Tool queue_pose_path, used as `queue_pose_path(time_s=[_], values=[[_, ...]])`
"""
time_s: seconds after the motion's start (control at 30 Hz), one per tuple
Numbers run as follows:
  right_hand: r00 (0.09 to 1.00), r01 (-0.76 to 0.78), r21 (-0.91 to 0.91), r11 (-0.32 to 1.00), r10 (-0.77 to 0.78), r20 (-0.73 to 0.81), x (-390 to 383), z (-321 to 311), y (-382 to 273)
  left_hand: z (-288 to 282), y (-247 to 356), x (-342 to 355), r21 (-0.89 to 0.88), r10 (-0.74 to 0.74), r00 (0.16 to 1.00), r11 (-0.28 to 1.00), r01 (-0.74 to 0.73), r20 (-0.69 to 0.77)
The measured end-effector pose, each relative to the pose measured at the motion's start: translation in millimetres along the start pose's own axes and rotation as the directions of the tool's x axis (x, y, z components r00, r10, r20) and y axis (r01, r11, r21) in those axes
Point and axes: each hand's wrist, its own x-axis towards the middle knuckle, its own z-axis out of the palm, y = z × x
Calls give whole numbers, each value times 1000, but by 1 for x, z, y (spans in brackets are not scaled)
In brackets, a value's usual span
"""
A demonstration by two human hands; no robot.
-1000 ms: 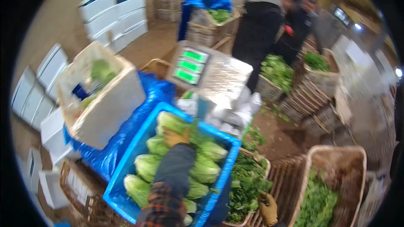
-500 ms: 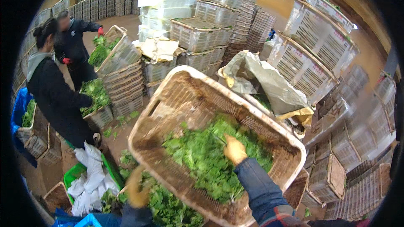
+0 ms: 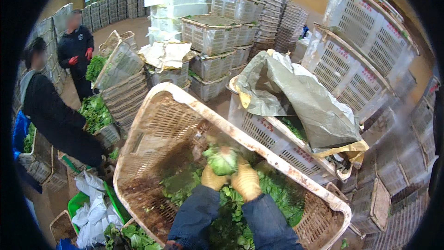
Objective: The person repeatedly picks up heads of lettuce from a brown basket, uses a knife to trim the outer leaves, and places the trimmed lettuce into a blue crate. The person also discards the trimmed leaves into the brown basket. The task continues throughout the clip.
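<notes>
A pale green lettuce head (image 3: 222, 159), blurred, is held up over a large dirty white plastic crate (image 3: 210, 112). My left hand (image 3: 214, 178), in a yellow glove, is closed on its near side. My right hand (image 3: 246, 182), gloved alike, is closed against its right side. A thin, dark, knife-like tool showed in that hand before; no blade can be made out now, and the fingers hide what they grip. Loose green leaves (image 3: 282, 199) lie in the crate below my sleeves.
A crate with a grey-green sheet (image 3: 296, 97) stands just beyond. Tall crate stacks (image 3: 347, 51) rise at the right. Two co-workers (image 3: 55, 106) stand left by crates of greens. A green bin (image 3: 74, 203) with white bags sits at the lower left; white foam boxes (image 3: 185, 0) are stacked behind.
My left hand has come up from the greens at the lower left into the crate. Both hands now meet at a raised lettuce head. The far co-worker's arm has come down from the crate.
</notes>
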Motion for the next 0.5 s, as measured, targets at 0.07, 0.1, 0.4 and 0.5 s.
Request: queue_pose_path(time_s=[0.07, 0.1, 0.4, 0.5], values=[[956, 278, 23, 960, -275, -105, -47, -22, -50, 0, 27, -49, 400, 280, 960, 881, -252, -12], [942, 334, -11, 943, -334, -39, -73, -33, -72, 1, 43, -79, 646, 436, 900, 689, -329, -7], [766, 602, 209, 771, -631, 121, -281, -61, -109, -11, 183, -508, 999, 508, 860, -35, -26, 40], [557, 681, 151, 716, -641, 529, -358, -19, -123, -14, 162, -624, 982, 418, 908, -157, 109, -34]])
